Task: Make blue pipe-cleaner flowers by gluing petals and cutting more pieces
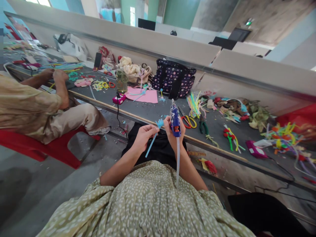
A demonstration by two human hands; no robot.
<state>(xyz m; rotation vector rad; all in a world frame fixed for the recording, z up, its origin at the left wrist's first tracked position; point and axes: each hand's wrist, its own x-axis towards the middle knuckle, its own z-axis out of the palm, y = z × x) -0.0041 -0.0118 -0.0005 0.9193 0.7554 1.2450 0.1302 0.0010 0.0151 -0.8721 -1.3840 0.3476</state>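
Observation:
My left hand (144, 135) pinches a thin light-blue stem (151, 147), which slants down below the fingers. At its top is a light-blue tufted flower head (159, 123), just left of my right fingertips. My right hand (175, 140) is wrapped around a dark blue glue gun (175, 120) with whitish residue on its upper end. A long translucent glue stick (178, 161) runs out of its back toward my lap. Whether my right fingertips touch the flower head, I cannot tell. Both hands are over my lap at the table's front edge.
Scissors (188, 121) and green-handled pliers (203, 126) lie right of my hands. Pink paper (145, 95), a glass jar (121, 81), a dotted bag (163, 77) and stem bundles (195, 104) are on the table (153, 110). A co-worker (32, 102) sits at left on a red stool (64, 148).

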